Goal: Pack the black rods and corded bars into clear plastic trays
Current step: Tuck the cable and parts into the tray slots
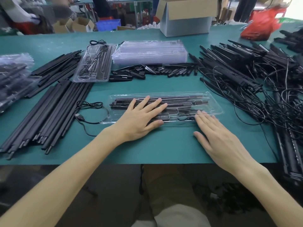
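The left hand (139, 117) lies flat on the filled tray (214, 104) in the middle of the green surface (164, 145), its fingers (154, 104) straight and spread, gripping nothing. The right hand (219, 138) is flat too, fingertips (200, 114) touching the tray's near right edge (nothing held). Loose rods (54, 108) lie to the left, and corded bars (242, 74) are heaped on the right.

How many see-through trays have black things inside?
2: the near tray under the left hand and right hand, the far tray left of the empty stack. The bag at far left may hide more.
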Motion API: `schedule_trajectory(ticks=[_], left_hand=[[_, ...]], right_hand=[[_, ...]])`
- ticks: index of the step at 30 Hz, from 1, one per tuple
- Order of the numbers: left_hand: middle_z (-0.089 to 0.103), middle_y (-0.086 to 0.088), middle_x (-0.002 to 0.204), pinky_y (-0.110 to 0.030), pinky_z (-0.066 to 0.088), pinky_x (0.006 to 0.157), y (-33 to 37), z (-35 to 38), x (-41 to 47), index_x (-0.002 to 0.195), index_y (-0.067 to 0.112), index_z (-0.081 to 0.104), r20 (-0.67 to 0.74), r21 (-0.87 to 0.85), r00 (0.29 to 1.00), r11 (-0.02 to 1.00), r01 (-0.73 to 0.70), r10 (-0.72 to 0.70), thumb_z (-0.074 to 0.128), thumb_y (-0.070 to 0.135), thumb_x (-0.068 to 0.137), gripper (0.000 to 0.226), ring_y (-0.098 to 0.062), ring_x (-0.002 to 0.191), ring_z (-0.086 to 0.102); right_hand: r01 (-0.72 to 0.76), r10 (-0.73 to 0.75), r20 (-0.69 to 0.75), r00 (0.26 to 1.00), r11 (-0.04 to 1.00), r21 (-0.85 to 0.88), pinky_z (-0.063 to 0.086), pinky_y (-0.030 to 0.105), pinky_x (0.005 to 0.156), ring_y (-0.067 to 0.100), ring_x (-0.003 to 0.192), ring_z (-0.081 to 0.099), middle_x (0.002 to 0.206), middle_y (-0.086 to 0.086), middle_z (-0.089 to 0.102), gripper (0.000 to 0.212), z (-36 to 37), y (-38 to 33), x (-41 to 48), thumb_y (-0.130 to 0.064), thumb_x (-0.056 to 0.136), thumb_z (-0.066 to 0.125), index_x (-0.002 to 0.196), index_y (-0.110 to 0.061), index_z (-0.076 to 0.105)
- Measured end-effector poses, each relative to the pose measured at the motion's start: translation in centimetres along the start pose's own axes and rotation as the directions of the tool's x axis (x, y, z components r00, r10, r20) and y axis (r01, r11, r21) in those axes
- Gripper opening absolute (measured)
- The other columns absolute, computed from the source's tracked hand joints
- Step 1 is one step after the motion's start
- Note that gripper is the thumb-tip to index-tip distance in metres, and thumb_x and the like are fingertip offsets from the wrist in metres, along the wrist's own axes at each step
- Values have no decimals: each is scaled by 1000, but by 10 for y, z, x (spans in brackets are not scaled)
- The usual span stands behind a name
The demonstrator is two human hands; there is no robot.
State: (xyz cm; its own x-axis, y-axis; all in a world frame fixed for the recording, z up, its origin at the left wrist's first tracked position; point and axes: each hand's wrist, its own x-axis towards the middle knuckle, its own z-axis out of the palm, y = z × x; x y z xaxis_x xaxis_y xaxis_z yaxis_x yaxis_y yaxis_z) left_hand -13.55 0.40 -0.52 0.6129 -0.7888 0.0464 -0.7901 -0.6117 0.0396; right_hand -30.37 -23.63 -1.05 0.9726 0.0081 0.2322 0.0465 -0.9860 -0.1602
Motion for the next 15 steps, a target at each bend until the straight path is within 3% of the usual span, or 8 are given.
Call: schedule_trajectory(ticks=[4,8,12,15], left_hand=[[-5,21,166,-57,2,123,1,0,0,157,47,-3,7,2,1000,1000,8,-8,11,69,97,65,-18,155,-8],[-3,20,166,-57,2,123,2,-1,0,157,48,-2,10,-6,1000,1000,10,-10,11,69,97,64,-18,155,-9],[-1,19,167,-57,3,124,2,-1,0,157,49,0,10,-10,1000,1000,4,-4,8,68,97,63,-18,155,-8],[-1,19,167,-57,3,124,2,-1,0,156,50,0,13,-1,1000,1000,1,-1,7,69,96,63,-19,155,-7]], right_hand=[[-10,10,-58,998,1000,4,10,26,123,10,151,17,162,1,26,57,-1,-2,-9,-34,103,38,155,-8,31],[-17,23,-167,986,999,41,31,33,118,17,144,38,152,6,45,48,-3,-4,-23,-19,99,56,144,-4,50],[15,5,-325,946,998,57,50,39,104,28,120,62,126,12,66,33,-4,-3,-28,-4,93,62,125,3,65],[44,-24,-365,931,998,47,53,40,99,28,116,60,121,10,65,33,-8,-3,-22,-4,93,62,125,3,64]])
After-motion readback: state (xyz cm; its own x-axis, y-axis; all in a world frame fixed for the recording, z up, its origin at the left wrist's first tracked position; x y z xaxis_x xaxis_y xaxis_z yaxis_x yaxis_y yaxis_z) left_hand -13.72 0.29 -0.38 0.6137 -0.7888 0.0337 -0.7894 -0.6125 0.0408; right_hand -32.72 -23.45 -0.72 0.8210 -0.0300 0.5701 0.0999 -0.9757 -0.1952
